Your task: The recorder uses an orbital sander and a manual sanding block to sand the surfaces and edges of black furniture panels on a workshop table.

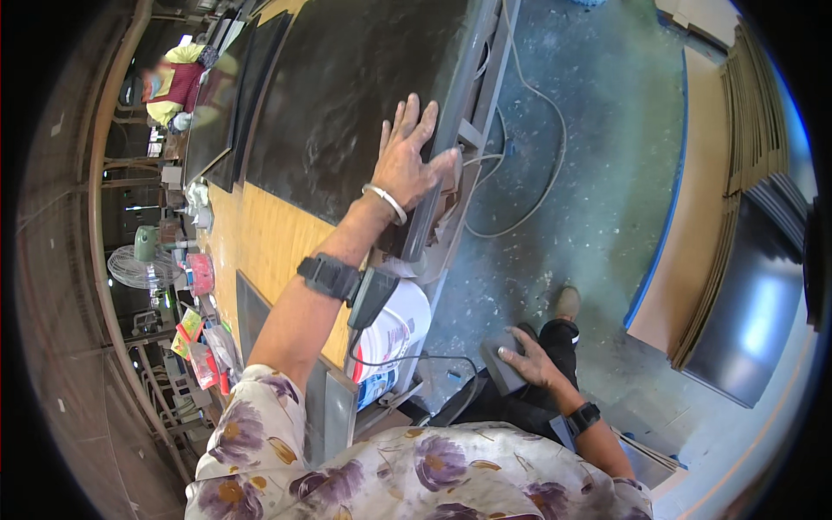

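My left hand [409,149] lies with its fingers spread on a large dark panel [338,95], close to the panel's right edge. The panel has a smooth, slightly glossy surface with smudges and rests on a workbench. Low on the right, my right hand [536,366] grips a grey rectangular block [503,366], thumb on top. The block is held beside my leg, away from the panel. What the fingers do beneath the block is hidden.
A white bucket [403,325] stands by the bench, with a cable near it. More dark panels [230,130] lie further left, where another person [180,87] works. A hose [563,139] loops across the floor. Stacked sheets [719,217] stand at the right.
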{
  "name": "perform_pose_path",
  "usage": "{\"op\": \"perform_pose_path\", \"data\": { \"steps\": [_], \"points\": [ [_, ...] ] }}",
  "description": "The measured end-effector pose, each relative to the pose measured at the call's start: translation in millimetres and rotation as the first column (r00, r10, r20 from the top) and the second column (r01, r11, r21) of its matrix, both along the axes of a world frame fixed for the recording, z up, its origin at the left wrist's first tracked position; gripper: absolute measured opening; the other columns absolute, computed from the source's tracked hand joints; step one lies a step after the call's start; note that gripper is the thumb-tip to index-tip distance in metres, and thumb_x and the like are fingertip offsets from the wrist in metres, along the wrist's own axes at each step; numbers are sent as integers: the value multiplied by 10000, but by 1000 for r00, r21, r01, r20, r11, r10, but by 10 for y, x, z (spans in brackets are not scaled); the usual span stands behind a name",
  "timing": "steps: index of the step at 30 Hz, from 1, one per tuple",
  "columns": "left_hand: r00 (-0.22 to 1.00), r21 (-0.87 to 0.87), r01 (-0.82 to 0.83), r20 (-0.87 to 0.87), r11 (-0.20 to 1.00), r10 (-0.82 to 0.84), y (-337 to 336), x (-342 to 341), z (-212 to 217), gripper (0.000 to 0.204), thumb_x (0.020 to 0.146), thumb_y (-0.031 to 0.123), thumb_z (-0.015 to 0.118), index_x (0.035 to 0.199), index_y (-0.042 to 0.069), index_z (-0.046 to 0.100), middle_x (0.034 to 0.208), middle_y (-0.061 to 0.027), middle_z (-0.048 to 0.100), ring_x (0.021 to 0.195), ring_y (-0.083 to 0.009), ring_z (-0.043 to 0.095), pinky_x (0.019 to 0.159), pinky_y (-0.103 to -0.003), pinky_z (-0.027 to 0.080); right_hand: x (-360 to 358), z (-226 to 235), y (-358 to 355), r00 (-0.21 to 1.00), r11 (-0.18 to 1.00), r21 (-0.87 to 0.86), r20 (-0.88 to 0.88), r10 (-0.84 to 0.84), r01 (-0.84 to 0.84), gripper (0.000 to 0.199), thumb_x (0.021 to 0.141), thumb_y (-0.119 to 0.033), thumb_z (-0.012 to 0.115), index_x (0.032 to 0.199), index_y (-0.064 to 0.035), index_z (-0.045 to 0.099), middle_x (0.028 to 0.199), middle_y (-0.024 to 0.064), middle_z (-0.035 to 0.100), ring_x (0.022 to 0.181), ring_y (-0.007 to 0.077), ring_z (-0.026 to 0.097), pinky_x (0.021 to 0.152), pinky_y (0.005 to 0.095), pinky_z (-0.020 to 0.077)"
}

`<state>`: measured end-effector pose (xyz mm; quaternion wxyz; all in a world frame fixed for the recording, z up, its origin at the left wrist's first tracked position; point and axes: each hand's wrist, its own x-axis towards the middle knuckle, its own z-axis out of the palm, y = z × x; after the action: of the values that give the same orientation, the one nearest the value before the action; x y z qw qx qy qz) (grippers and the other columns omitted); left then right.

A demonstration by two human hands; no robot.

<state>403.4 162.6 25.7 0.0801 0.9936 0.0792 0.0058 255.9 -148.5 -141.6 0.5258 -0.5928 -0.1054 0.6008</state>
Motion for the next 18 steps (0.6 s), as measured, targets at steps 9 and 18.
{"op": "perform_pose_path", "data": {
  "steps": [9, 18],
  "points": [
    [989, -10, 97, 109, 995, -96, 165, 672, -73, 667, 844, 422, 554, 1372, 78, 338, 1451, -193, 224, 1360, -329, 171, 1098, -455, 138, -80, 49, -160, 890, 893, 73, -82, 449, -444, 1018, 717, -625, 619, 1412, -49, 147, 1285, 291, 424, 1219, 369, 417, 1017, 381, 330],
    [997, -59, 48, 66, 997, -44, -35, -210, 43, 612, 860, 308, 539, 1381, 70, 322, 1465, -157, 218, 1367, -322, 159, 1096, -478, 94, -66, 84, -24, 672, 668, 147, -34, 740, -729, 1110, 682, -570, 691, 1416, -34, 54, 1303, 291, 401, 1213, 370, 417, 987, 391, 361]
  ]
}}
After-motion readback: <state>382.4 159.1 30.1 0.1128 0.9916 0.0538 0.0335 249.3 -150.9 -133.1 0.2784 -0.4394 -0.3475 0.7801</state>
